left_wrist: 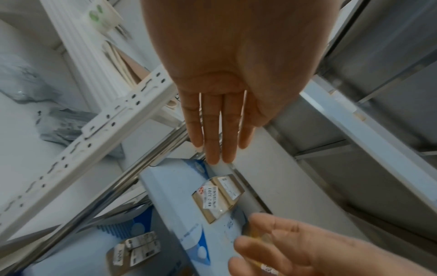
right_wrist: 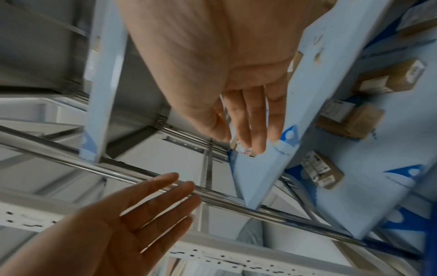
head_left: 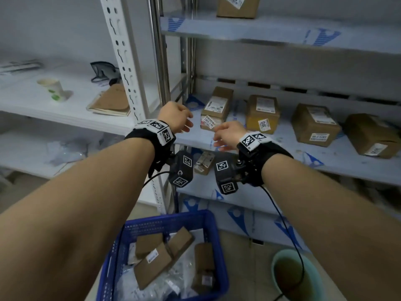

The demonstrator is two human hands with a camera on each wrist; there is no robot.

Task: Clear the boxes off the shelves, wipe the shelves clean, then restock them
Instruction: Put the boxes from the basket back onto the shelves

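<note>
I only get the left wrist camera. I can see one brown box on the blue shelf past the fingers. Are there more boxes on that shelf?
Observer: Yes. The head view shows three more boxes in a row to the right of your leftmost box, all on the same shelf.
Operator: Is there somewhere to put them?
Observer: A blue basket stands on the floor below the arms, with brown boxes already in it.
Operator: Is there a cloth for wiping?
Observer: I see no cloth. A green bucket stands on the floor right of the basket.
</note>
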